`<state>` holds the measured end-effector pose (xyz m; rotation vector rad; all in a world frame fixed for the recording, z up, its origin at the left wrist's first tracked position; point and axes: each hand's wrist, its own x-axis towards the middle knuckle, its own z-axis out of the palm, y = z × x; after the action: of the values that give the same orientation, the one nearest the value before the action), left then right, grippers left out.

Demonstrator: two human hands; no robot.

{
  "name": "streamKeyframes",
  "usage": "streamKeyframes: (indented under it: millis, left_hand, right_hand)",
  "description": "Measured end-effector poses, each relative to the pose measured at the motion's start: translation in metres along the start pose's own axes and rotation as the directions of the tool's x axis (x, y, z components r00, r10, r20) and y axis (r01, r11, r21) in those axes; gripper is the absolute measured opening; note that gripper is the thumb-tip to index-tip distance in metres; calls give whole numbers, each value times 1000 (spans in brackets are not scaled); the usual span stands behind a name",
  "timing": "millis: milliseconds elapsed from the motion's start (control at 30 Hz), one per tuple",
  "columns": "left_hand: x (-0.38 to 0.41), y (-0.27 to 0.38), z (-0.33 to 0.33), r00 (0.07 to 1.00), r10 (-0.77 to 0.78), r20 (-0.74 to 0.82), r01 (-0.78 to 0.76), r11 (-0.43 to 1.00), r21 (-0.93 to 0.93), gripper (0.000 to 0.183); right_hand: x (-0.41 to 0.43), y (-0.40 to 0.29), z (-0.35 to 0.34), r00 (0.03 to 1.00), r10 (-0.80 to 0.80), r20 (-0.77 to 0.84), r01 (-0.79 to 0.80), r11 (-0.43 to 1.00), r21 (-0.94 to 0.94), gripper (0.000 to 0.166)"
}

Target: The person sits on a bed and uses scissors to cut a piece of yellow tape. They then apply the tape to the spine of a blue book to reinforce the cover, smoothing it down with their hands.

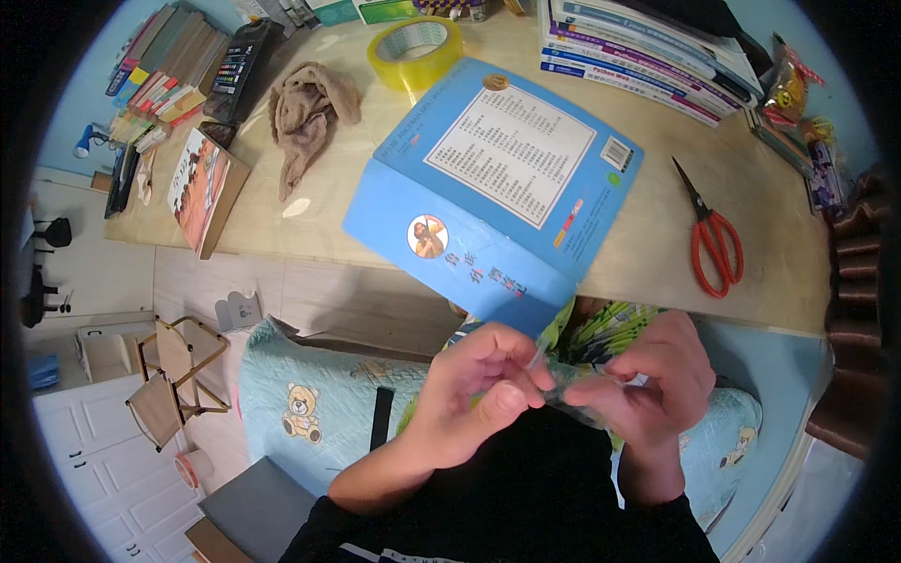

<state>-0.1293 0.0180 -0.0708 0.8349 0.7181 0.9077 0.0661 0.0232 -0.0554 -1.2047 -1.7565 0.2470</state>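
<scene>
A strip of transparent film, apparently packing tape (574,394), stretches between my two hands above my lap. My left hand (471,394) pinches its left end with thumb and fingers. On the other side, my right hand (658,383) grips the right end, its fingers curled. Just beyond them lies a blue paperback book (394,193), its printed cover face up and its near flap hanging over the table edge. A roll of yellowish packing tape (415,53) touches or nearly touches the book's far corner. Red-handled scissors (714,243) rest to the right, blades pointing away.
On the wooden table (767,211) are a crumpled brown cloth (310,116), a thick book (204,190) at the left edge, and stacked books (633,60) at the back right. More books (169,63) stand back left. A folding chair (176,373) is on the floor.
</scene>
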Motion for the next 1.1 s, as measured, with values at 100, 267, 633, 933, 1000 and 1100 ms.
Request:
streamKeyframes:
  millis: [100,267,633,933,1000,1100]
  left_hand:
    - [-4,-5,-4,995,-62,76,69,993,-92,58]
    - [-9,8,-2,977,-201,77,204,978,-40,43]
    - [-16,4,-3,997,-66,-48,73,981,181,7]
    - [-17,20,-7,998,-17,-62,41,912,409,8]
    - [-17,16,-6,998,11,-57,13,913,409,9]
    - [-19,17,-6,995,41,-89,6,882,472,8]
  right_hand:
    - [-5,-1,-4,993,-117,4,117,991,-58,51]
    - [-9,1,-11,981,-196,-7,193,973,-127,51]
    - [-7,-2,-28,932,-79,355,107,993,-58,38]
    - [-22,-3,-28,918,39,396,-61,997,44,26]
    - [-23,-1,-26,903,68,424,-104,993,63,25]
    - [-29,0,-24,814,337,473,-424,902,87,29]
